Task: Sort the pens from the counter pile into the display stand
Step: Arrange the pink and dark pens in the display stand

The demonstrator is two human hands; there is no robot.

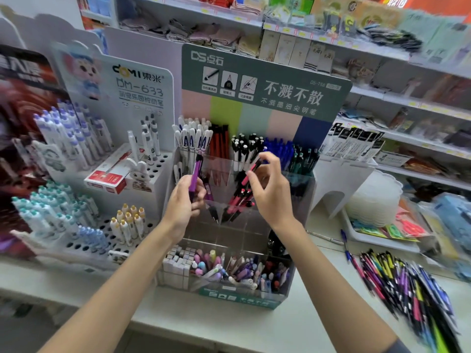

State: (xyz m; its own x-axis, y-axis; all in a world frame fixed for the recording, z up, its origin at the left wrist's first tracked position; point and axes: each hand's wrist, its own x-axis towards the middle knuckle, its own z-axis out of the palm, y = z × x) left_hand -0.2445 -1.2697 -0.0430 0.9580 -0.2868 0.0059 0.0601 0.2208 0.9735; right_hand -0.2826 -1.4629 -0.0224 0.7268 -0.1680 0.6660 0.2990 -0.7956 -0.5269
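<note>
We read "DS-758" on the green-headed clear acrylic display stand (280, 72); the white stand (142, 82) nxt to it says "DM-633". Our left hand (187, 200) grips a purple plastic pen (196, 171), right hand (270, 189) pinches a pink-black pen (251, 171), both over the stand's mid tier.

White counter (204, 327); stocked shop shelves (369, 94) behind; folded cloths (204, 34) on upper shelf.

Two bare hands in view: left hand (187, 201), right hand (271, 193). Both forearms (122, 271) are bare from the wrist down to the frame edge. Only clothing visible is the edge of a dark grey sleeve (398, 348) on the right arm, at bottom of frame, plain fabric.
</note>
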